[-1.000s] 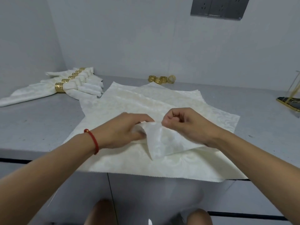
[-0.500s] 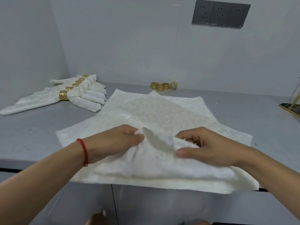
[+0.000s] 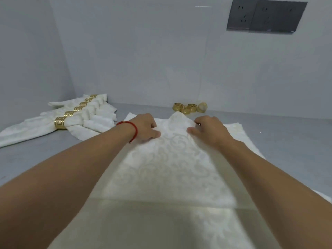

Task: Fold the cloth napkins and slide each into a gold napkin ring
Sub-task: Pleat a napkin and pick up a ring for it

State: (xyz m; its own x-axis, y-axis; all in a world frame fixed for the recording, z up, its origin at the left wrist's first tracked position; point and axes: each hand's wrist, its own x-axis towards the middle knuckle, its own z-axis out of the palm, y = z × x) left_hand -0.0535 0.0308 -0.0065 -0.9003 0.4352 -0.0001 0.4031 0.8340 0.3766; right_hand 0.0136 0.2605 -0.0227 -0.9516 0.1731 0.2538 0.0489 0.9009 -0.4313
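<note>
Two hands are stretched out to the far part of a cream napkin (image 3: 172, 164) spread on the grey bench (image 3: 287, 141). The left hand (image 3: 145, 127), a red cord (image 3: 133, 128) at its wrist, is laid on the cloth with fingers curled and the thumb pressed to the fabric; the right hand (image 3: 208, 130) pinches the folded edge near the far point — the fold rises to a peak between them. More cloth is seen beneath, reaching the near edge. At far left, five finished napkins (image 3: 89, 121) are lined up, each held in a gold ring (image 3: 60, 123). Four loose rings (image 3: 188, 107) are grouped at the wall, just beyond the peak. A dark socket panel (image 3: 265, 16) is mounted on the wall at upper right.
</note>
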